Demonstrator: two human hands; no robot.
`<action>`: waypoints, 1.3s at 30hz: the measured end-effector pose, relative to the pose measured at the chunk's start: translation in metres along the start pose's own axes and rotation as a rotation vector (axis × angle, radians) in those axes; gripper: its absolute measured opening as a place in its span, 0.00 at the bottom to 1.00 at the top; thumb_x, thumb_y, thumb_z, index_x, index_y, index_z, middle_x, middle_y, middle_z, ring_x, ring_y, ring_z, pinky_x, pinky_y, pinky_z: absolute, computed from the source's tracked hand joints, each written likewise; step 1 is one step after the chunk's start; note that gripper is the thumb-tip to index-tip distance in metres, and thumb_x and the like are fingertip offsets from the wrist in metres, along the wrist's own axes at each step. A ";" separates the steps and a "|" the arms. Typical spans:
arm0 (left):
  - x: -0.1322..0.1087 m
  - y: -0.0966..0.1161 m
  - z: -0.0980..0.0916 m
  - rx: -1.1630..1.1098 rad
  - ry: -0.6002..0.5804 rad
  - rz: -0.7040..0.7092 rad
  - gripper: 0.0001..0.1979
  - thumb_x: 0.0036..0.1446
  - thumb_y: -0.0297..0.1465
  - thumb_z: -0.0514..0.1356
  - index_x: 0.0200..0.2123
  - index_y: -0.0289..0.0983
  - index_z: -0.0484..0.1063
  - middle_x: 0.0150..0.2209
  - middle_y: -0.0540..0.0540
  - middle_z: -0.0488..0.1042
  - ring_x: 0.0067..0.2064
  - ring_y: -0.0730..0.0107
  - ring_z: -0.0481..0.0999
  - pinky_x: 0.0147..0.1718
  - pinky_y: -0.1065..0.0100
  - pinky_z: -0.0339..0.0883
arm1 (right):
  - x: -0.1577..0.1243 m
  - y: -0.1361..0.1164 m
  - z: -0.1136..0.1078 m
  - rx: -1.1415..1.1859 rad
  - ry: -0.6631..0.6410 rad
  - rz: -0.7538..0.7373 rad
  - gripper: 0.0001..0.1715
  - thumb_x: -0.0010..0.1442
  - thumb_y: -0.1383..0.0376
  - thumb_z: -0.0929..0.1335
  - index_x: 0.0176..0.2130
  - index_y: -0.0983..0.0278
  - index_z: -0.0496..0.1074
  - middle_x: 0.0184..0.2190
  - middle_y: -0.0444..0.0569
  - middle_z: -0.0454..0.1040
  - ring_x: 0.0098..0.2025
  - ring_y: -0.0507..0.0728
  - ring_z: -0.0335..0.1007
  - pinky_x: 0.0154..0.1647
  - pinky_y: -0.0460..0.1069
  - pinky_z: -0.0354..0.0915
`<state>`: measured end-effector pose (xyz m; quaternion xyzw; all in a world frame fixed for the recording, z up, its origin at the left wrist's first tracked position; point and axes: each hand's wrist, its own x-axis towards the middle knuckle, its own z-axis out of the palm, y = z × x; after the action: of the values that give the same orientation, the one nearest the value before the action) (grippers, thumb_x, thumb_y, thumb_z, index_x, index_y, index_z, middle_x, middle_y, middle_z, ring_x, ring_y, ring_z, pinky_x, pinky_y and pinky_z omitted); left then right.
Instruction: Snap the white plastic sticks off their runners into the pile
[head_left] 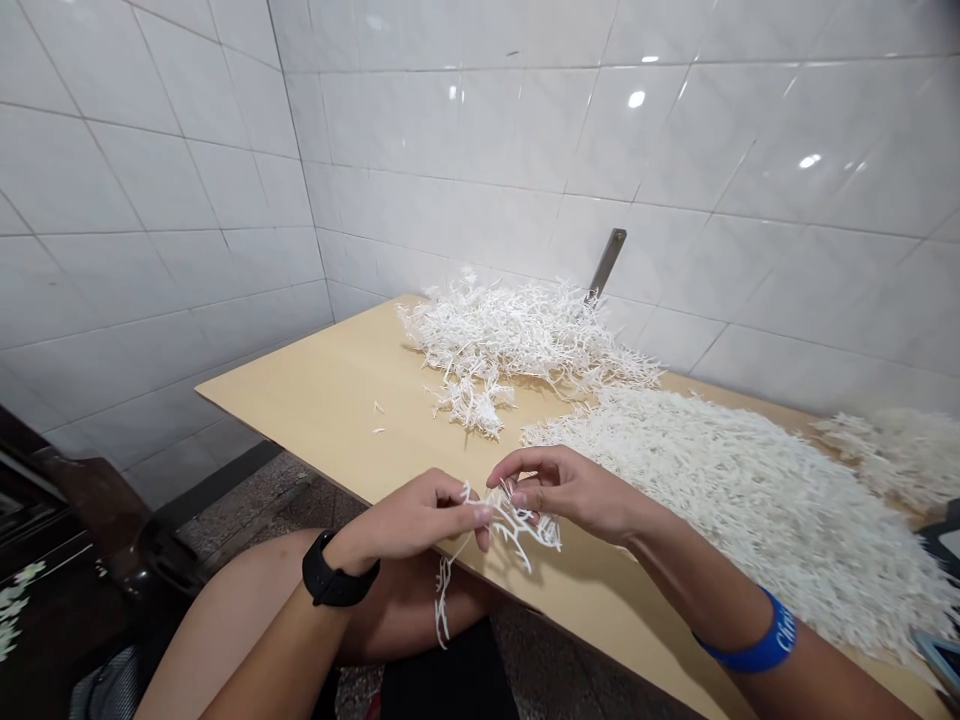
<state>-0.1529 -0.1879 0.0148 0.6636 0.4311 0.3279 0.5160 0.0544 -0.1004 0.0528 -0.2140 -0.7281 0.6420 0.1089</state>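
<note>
My left hand (420, 515), with a black watch on the wrist, pinches a white branching plastic piece (517, 528) between thumb and fingers. My right hand (574, 492) grips the same piece from the other side, its thumb and forefinger at the upper twigs. Below my left hand a thin white strand (442, 605) dangles past the table edge. Both hands are just above the front edge of the tan tabletop (322, 390). Beyond them lies a small clump of similar branched pieces (474, 405), in front of a large tangled heap (510, 330).
A broad mound of small loose white pieces (727, 480) spreads over the table's right side. Another pile (900, 450) sits at the far right. A metal bar (606, 262) rises behind the tangled heap, near the tiled wall (465, 120). Dark carved furniture (112, 510) stands at left.
</note>
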 end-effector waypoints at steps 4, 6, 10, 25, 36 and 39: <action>0.003 -0.001 -0.002 -0.054 0.290 0.037 0.18 0.58 0.40 0.56 0.22 0.34 0.69 0.19 0.52 0.62 0.23 0.76 0.59 0.25 0.72 0.52 | 0.008 0.007 0.008 0.057 0.051 -0.014 0.12 0.55 0.64 0.71 0.41 0.64 0.73 0.26 0.42 0.70 0.27 0.49 0.65 0.33 0.47 0.63; 0.005 -0.002 -0.001 -0.113 0.344 0.044 0.16 0.57 0.37 0.57 0.21 0.34 0.65 0.20 0.52 0.62 0.24 0.76 0.61 0.26 0.72 0.54 | 0.012 0.010 0.013 0.065 0.067 -0.022 0.12 0.56 0.64 0.70 0.42 0.64 0.72 0.26 0.42 0.70 0.28 0.50 0.67 0.35 0.48 0.65; 0.010 -0.010 0.002 -0.399 0.460 0.047 0.13 0.55 0.33 0.56 0.21 0.36 0.59 0.20 0.55 0.55 0.22 0.78 0.55 0.23 0.74 0.52 | 0.017 0.021 0.025 -0.071 0.198 -0.101 0.14 0.58 0.65 0.68 0.45 0.63 0.70 0.31 0.44 0.71 0.34 0.52 0.69 0.38 0.50 0.66; 0.016 -0.025 0.003 -0.857 0.303 0.022 0.15 0.49 0.30 0.57 0.19 0.37 0.51 0.19 0.57 0.46 0.20 0.83 0.44 0.18 0.78 0.42 | 0.027 0.036 0.036 -0.431 0.168 -0.205 0.17 0.50 0.57 0.74 0.36 0.62 0.70 0.35 0.44 0.64 0.34 0.52 0.62 0.35 0.48 0.63; 0.017 -0.030 0.003 -0.795 0.276 0.058 0.16 0.51 0.31 0.58 0.19 0.37 0.52 0.19 0.57 0.46 0.20 0.81 0.44 0.19 0.75 0.41 | 0.029 0.040 0.037 -0.128 0.059 -0.148 0.05 0.51 0.63 0.73 0.28 0.63 0.76 0.32 0.44 0.65 0.34 0.51 0.61 0.34 0.48 0.58; 0.018 -0.034 0.003 -0.766 0.271 0.065 0.15 0.51 0.32 0.57 0.20 0.37 0.53 0.19 0.57 0.46 0.20 0.80 0.46 0.20 0.74 0.42 | 0.028 0.039 0.036 -0.138 0.043 -0.139 0.06 0.53 0.64 0.71 0.34 0.63 0.77 0.35 0.46 0.68 0.33 0.51 0.62 0.34 0.48 0.58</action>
<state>-0.1512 -0.1696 -0.0188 0.3875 0.3205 0.5655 0.6537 0.0204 -0.1166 0.0058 -0.1835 -0.7812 0.5766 0.1539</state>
